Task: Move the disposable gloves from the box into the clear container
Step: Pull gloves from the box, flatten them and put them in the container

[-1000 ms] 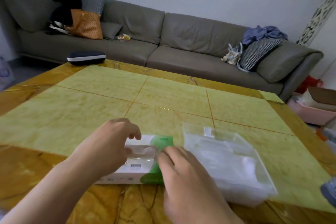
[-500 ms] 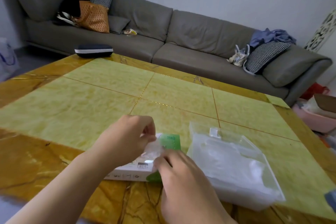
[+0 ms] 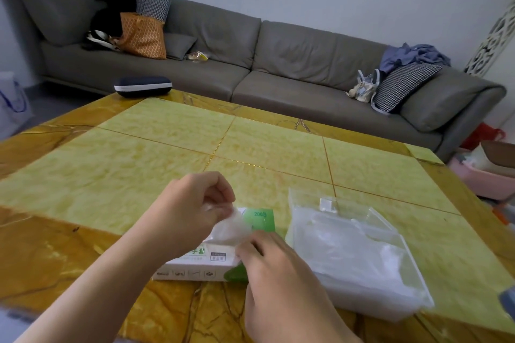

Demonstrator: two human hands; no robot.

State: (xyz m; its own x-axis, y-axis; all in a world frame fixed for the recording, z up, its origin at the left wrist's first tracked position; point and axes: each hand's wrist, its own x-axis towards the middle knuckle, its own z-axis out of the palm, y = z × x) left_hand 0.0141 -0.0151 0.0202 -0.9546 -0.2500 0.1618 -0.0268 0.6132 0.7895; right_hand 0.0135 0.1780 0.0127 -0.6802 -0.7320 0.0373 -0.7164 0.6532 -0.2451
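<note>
Lower centre of frame: your left hand (image 3: 192, 211) fingers pinch a clear glove (image 3: 228, 227) above the box (image 3: 200, 262), your right hand (image 3: 278, 273) fingers curled pressing the box beside the clear container (image 3: 362, 256).

glossy marble-look table (image 3: 156, 164) (filmy plastic gloves (image 3: 228, 227)).

Yellow marble table (image 3: 167, 164) — box (image 3: 195, 266), clear container (image 3: 390, 295), dark case (image 3: 142, 86).

Our left hand (image 3: 192, 213) and right hand (image 3: 278, 273) hide most of the box (image 3: 195, 266) top, incl. its opening. Box print's too small to read. Lower right of frame: grey object (image 3: 508, 301), blurred, cut off by edge. Both forearms cut off at bottom.
</note>
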